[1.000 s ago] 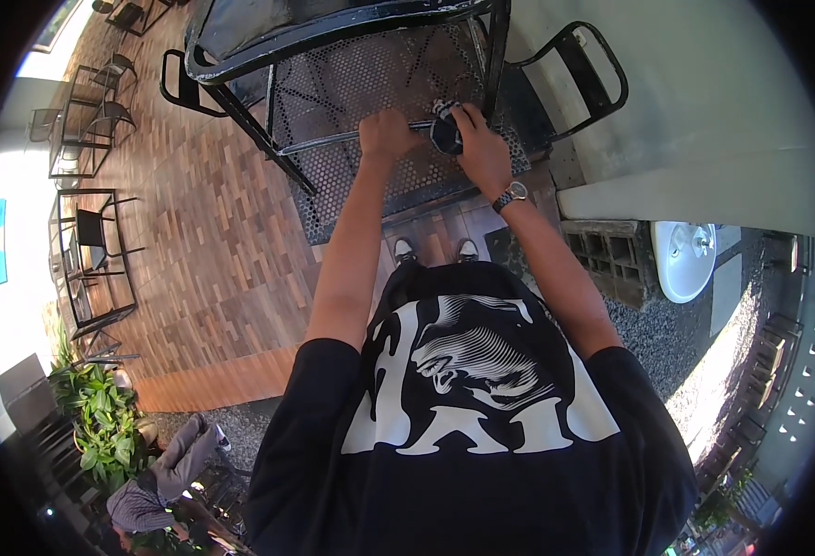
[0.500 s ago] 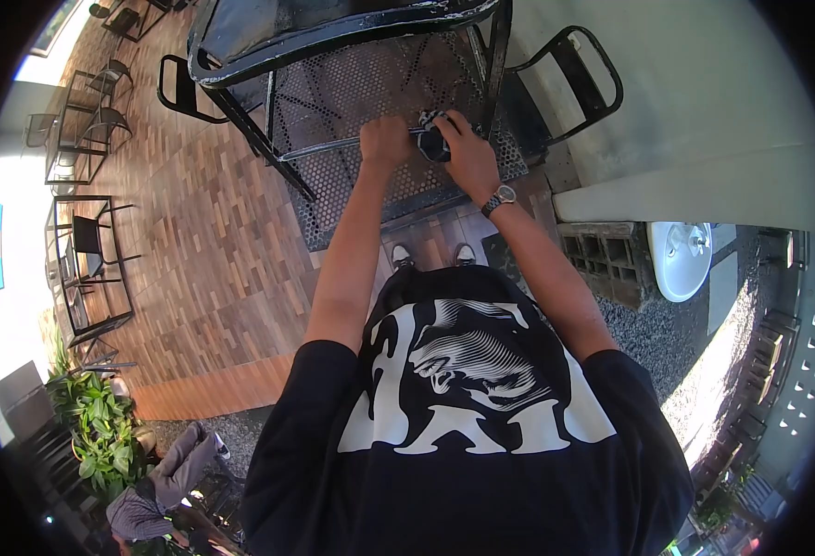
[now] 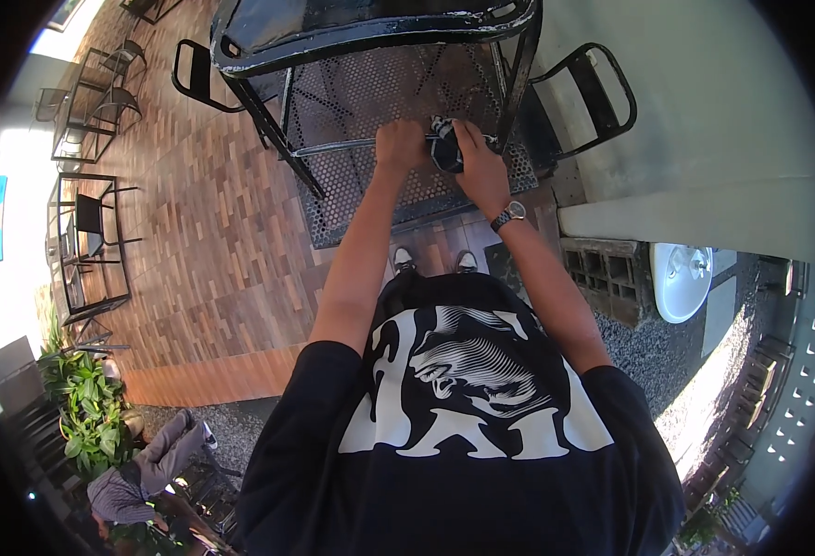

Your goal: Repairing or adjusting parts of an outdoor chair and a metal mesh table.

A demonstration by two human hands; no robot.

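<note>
A worn black metal chair (image 3: 370, 51) with chipped paint stands over a perforated dark metal surface (image 3: 338, 213). My left hand (image 3: 400, 144) is closed around the chair's pale, scuffed crossbar (image 3: 328, 146). Just to its right, my right hand (image 3: 477, 153) grips a bunched black-and-white cloth (image 3: 445, 148) against the same bar, with a watch on that wrist.
Black chair backs (image 3: 602, 97) flank the perforated surface. To the right are a pale wall (image 3: 685, 111), concrete blocks (image 3: 597, 273) and a white basin (image 3: 681, 278). Metal-framed furniture (image 3: 88, 222) stands at the left, with plants (image 3: 92, 412) and another person (image 3: 125, 491) at lower left.
The view has shifted a little, so the chair sits further right in the picture. My hands stay on the crossbar, the cloth still in my right hand with small changes in its position.
</note>
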